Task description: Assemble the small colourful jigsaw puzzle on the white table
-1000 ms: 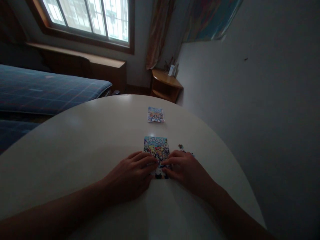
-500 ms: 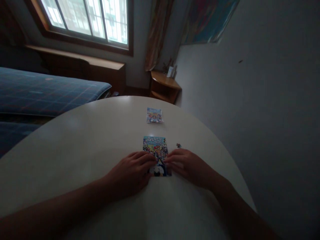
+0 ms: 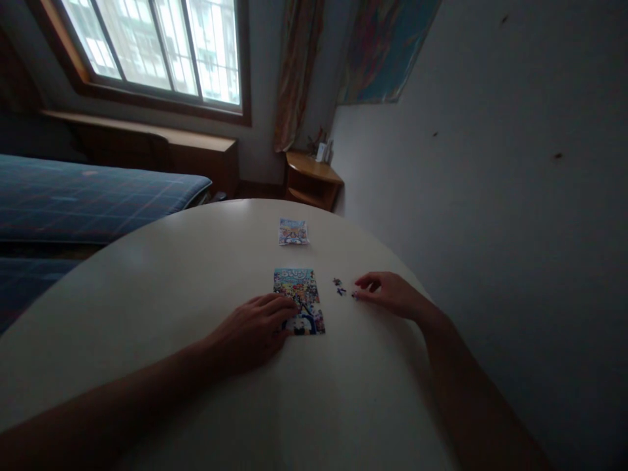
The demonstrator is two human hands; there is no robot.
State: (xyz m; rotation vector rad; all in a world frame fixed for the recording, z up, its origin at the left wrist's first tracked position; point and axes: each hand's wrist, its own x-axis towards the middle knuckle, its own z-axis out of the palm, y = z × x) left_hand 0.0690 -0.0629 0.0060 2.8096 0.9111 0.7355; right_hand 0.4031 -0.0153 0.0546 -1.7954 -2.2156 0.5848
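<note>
A small, brightly printed jigsaw puzzle (image 3: 299,288) lies flat on the white table, with a gap at its right edge. Across its lower left part rests my left hand (image 3: 265,320), fingers stretched out flat and hiding that part of the picture. Right of the puzzle, my right hand (image 3: 390,294) pinches a small puzzle piece (image 3: 354,296) at the tabletop with thumb and fingertips. Loose puzzle pieces (image 3: 339,286) lie between the puzzle and that hand.
Behind the puzzle lies a small printed packet (image 3: 293,233) with a similar picture. The round white table (image 3: 196,281) has its curved edge near a wall on the right. A bare mattress (image 3: 98,199) and a corner shelf (image 3: 314,167) stand beyond.
My right hand has moved off the puzzle's right edge, out to the right, to a loose piece. My left hand stays on the puzzle. The whole view has shifted slightly.
</note>
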